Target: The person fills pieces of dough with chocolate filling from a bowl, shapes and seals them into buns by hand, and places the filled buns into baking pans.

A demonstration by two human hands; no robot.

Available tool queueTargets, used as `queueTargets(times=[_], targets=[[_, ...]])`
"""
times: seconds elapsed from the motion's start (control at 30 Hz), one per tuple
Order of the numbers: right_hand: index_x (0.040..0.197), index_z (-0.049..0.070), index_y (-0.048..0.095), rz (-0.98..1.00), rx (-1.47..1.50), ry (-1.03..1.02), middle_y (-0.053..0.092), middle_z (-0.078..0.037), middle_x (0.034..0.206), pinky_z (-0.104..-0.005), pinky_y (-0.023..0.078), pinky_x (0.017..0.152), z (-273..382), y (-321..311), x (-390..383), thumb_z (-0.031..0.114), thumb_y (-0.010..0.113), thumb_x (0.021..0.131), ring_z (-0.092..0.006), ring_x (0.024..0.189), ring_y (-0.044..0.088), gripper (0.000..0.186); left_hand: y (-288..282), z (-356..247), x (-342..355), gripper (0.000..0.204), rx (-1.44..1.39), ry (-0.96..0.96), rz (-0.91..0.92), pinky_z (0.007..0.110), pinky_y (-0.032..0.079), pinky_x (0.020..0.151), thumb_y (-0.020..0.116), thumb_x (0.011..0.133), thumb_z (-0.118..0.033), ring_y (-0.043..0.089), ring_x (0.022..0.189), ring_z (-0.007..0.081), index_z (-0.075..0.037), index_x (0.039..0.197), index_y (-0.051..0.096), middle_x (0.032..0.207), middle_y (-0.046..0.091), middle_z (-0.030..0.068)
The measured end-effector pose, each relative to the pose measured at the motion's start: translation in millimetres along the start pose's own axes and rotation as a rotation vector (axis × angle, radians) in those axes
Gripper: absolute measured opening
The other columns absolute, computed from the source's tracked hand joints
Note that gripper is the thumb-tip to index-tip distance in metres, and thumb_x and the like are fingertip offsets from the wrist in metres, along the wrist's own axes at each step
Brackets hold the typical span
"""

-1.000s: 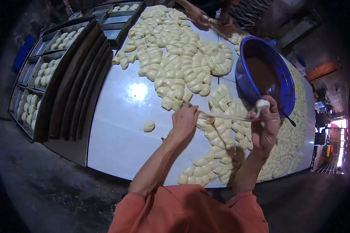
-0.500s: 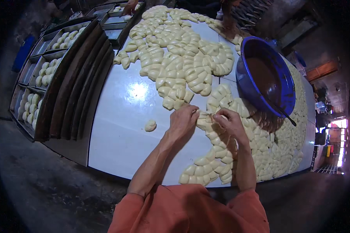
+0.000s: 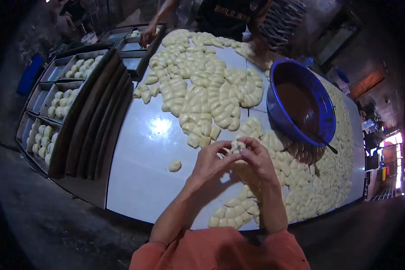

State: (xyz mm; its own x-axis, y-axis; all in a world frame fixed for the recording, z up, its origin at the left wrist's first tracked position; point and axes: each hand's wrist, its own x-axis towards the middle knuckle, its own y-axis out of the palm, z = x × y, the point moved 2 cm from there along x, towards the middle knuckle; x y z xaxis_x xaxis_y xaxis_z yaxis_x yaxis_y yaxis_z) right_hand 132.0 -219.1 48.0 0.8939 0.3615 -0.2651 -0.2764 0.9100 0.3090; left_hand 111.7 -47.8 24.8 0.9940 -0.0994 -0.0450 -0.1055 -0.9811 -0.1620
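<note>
My left hand (image 3: 213,159) and my right hand (image 3: 260,163) meet above the white table (image 3: 137,189). Between their fingertips they pinch one small piece of pale dough (image 3: 237,146), its shape partly hidden by the fingers. Many pale dough pieces (image 3: 198,105), pressed side by side, spread under and beyond my hands. A single rounded dough ball (image 3: 175,165) lies apart, left of my left hand. To the right, a blue basin (image 3: 280,118) holds brown filling (image 3: 297,105), with a dark handle (image 3: 330,147) sticking over its near rim.
Divided trays (image 3: 38,101) holding dough balls stand on the left, beside a row of dark, upright-leaning boards or trays (image 3: 96,121). More trays (image 3: 132,63) sit at the far left corner. Across the table a person in a dark shirt (image 3: 225,20) reaches one hand (image 3: 147,37) over them.
Both hands have lifted the dough piece from the dough sheet and come closer together around it. The other person has come further into view, with the view shifted slightly.
</note>
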Motion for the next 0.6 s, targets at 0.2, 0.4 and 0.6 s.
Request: queueTargets(times=[0.2,0.4,0.6], targets=[[0.141,0.002,0.042,0.000,-0.087,-0.063,0.065,-0.009,0.100,-0.0249,0.054,0.073,-1.6,18.5,-5.4,0.007,0.063,0.093,-0.0154,0.090,0.067,0.053,-8.2,4.5,-20.2,0.035,-0.103,-0.097,-0.078,0.026,0.052,0.072,0.071,0.090,-0.025,0.065,0.081,0.0092,0.002,0.113,0.070,0.091,0.074,0.0085],[0.120,-0.002,0.056,0.057,-0.330,-0.206,0.065,-0.007,0.102,-0.0267,0.055,0.081,-31.4,-4.8,3.4,0.005,0.062,0.093,-0.0131,0.092,0.065,0.029,-20.6,-16.3,-19.8,0.039,0.108,-0.155,0.081,0.029,0.052,0.077,0.065,0.094,-0.026,0.068,0.087,0.0138,-0.005,0.127,0.062,0.100,0.073,0.0086],[0.117,-0.001,0.056,-0.080,0.021,-0.199,0.065,-0.007,0.102,-0.0254,0.054,0.081,-37.0,11.2,1.2,0.003,0.069,0.088,-0.0122,0.095,0.063,0.031,-7.0,-6.1,-16.3,0.068,0.110,0.088,-0.120,0.038,0.048,0.099,0.065,0.095,-0.032,0.058,0.123,0.0298,-0.001,0.147,0.036,0.139,0.052,0.0204]])
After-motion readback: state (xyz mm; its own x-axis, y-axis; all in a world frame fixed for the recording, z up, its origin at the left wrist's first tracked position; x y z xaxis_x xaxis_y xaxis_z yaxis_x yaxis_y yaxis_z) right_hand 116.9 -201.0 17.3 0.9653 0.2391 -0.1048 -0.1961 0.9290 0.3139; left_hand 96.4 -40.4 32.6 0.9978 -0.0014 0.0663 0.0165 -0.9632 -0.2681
